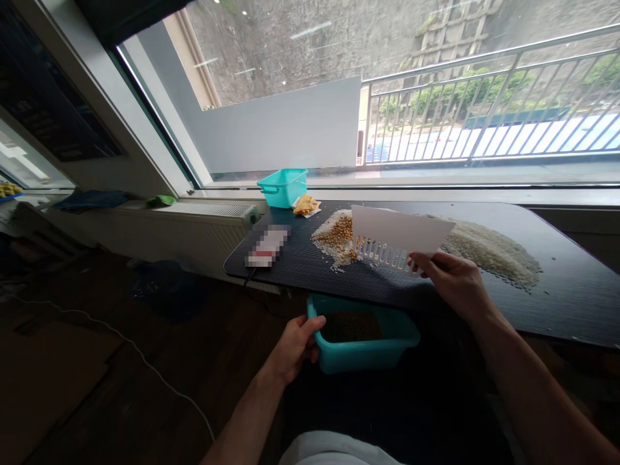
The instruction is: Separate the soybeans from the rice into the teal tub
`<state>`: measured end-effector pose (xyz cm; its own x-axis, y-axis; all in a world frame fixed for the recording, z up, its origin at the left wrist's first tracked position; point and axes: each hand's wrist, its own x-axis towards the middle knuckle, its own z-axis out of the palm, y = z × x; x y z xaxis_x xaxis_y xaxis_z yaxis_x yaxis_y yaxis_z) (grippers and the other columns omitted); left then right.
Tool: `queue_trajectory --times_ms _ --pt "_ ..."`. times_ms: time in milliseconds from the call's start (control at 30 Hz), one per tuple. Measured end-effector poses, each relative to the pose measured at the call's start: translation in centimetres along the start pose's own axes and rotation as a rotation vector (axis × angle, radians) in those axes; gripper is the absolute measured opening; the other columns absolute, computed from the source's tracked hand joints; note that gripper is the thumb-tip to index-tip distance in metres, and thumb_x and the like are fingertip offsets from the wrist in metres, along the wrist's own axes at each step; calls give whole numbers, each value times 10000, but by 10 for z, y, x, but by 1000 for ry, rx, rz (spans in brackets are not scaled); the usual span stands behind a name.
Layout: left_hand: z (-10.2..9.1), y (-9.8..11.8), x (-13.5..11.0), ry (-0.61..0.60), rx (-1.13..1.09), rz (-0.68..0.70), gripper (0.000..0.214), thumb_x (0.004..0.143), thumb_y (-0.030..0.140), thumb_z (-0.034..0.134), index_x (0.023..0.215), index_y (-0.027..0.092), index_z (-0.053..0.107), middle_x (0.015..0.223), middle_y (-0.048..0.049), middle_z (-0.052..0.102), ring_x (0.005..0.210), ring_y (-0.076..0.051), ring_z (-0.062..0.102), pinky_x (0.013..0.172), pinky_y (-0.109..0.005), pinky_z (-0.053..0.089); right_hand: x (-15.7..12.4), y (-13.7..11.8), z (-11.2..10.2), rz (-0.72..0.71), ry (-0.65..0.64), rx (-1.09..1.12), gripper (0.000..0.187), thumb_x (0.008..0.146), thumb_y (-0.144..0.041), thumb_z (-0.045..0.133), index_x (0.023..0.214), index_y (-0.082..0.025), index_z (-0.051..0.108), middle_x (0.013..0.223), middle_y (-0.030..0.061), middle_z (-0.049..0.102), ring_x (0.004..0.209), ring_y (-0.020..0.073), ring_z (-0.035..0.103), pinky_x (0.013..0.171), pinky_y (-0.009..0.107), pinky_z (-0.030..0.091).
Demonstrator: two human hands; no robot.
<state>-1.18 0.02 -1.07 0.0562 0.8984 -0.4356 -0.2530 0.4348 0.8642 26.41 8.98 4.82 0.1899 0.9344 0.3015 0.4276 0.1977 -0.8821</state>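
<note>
My left hand (296,342) grips the left rim of a teal plastic basin (358,355), thumb over the edge. The basin is below the table's front edge and has dark, small grains in its bottom. My right hand (448,278) pinches a white sheet with a row of slots (400,229) along its lower edge, held tilted above the tabletop. Left of the sheet lies a heap of golden beans (340,231) mixed with white grains (322,239); the sheet hides part of it. A larger pile of white grains (494,252) spreads to the right, behind my right hand.
A second teal basket (285,187) stands at the table's back left, beside yellowish pieces on a white paper (307,205). A blurred-out flat object (268,247) with a cable lies on the left of the dark table (571,284). A radiator (208,223) and window adjoin it.
</note>
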Motion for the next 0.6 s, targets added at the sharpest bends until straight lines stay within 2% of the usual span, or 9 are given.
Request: queue_trajectory --times_ms 200,433,600 --pt "-2 -2 2 -8 -1 4 436 596 515 765 638 182 487 435 96 386 338 -57 386 335 -179 297 -8 -6 -11 -8 19 8 260 688 -437 667 578 -201 675 551 -3 630 542 132 553 554 252 440" --pt "0 -2 0 -1 5 -2 433 594 512 766 673 175 506 446 91 414 345 -58 393 342 -180 307 -4 -3 4 11 -16 28 292 693 -466 648 610 -187 681 585 6 647 563 138 558 567 263 439" --pt "-1 -2 0 1 2 -3 427 597 511 761 647 178 499 438 90 408 341 -60 401 342 -180 304 -11 -6 -3 42 -36 18 306 671 -472 680 583 -179 674 579 11 638 589 142 545 588 264 423"
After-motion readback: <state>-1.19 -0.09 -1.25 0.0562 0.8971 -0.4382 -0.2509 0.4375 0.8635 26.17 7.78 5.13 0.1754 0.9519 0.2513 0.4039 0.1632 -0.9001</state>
